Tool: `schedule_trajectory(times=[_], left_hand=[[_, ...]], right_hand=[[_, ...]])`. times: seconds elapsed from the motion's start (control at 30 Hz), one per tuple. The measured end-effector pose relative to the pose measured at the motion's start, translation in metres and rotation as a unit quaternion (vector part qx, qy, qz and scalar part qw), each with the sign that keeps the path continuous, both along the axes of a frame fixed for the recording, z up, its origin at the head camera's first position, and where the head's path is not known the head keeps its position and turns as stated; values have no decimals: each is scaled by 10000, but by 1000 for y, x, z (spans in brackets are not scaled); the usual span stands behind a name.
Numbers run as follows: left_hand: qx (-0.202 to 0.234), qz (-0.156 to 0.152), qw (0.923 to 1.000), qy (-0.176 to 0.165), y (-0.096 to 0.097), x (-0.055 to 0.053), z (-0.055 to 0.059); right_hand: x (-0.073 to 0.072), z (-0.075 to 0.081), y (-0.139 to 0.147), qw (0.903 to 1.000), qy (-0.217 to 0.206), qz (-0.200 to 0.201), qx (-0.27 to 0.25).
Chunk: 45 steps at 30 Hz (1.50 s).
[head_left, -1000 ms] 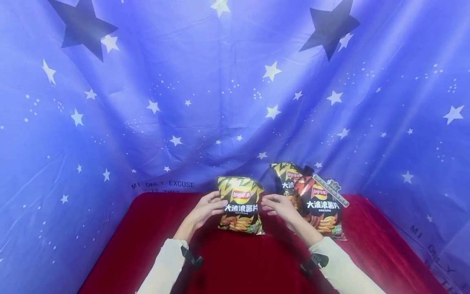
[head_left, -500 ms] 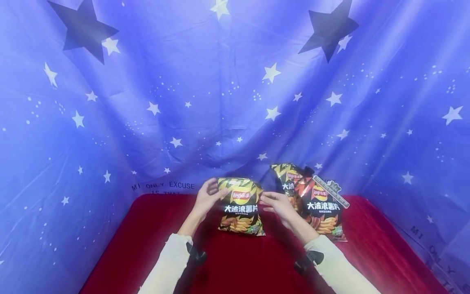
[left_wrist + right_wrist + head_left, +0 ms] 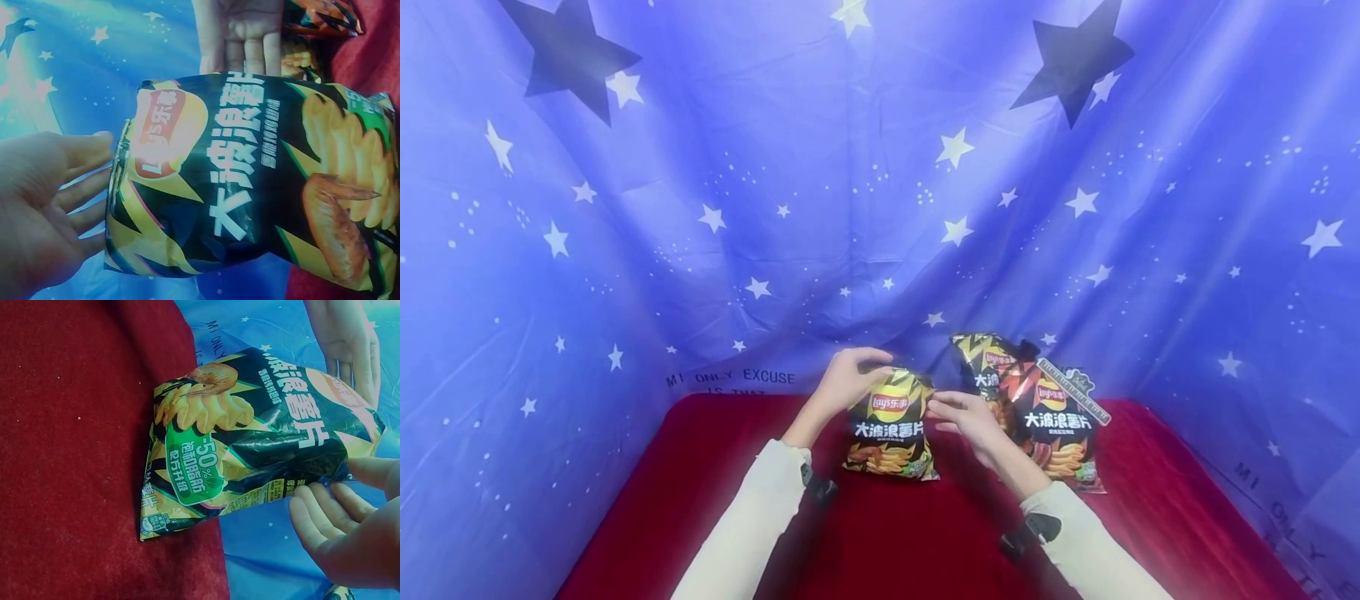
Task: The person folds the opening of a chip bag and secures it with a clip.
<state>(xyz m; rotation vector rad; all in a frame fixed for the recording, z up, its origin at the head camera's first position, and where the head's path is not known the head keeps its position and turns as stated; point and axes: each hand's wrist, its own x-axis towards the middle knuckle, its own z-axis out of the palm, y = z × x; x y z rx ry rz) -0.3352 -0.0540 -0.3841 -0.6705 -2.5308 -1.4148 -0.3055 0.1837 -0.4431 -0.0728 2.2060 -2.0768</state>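
A yellow-and-black chip bag (image 3: pixel 891 433) stands upright on the red cloth, its printed front facing me. My left hand (image 3: pixel 844 382) is at its upper left corner. In the left wrist view, the fingers (image 3: pixel 87 190) extend straight toward the bag's top edge, partly hidden behind it, with the thumb apart from them. At the bag's right edge is my right hand (image 3: pixel 972 423). The right wrist view has its loosely bent fingers (image 3: pixel 319 512) against the side of the bag and the thumb close to the edge.
To the right stand a red-and-black chip bag (image 3: pixel 1060 437) and, partly behind it, another yellow-and-black bag (image 3: pixel 988 362). A piano-keyboard-shaped ruler (image 3: pixel 1072 390) leans across the red bag's top. A blue star-print curtain (image 3: pixel 820 208) hangs around the red-covered table (image 3: pixel 715 467).
My left hand has risen from the bag's left side to its top corner. The right hand has moved slightly left to the bag's edge. The bag's top tips slightly.
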Motion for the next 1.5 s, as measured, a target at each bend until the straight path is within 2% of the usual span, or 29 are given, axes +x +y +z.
schedule_trajectory(times=[0.13,0.27,0.6,0.87,1.13,1.37,1.5], left_hand=[[-398,-162,9991,-26,2,-1,4],[-531,-162,9984,127,3,-2,5],[-450,444,9973,376,7,0,-1],[-275,743,9956,504,7,1,-5],[-206,765,9957,487,6,1,-4],[-215,759,9959,453,6,0,-5],[-233,585,9978,199,4,2,-2]], right_hand=[[0,1,0,9999,86,135,-2],[1,2,-1,9999,120,47,-47],[3,-1,-7,9996,215,-88,150],[1,-2,-10,9993,127,-237,274],[0,-4,-9,9990,-16,-273,340],[-1,-4,-7,9996,61,-42,270],[-2,-6,-4,9997,153,65,152]])
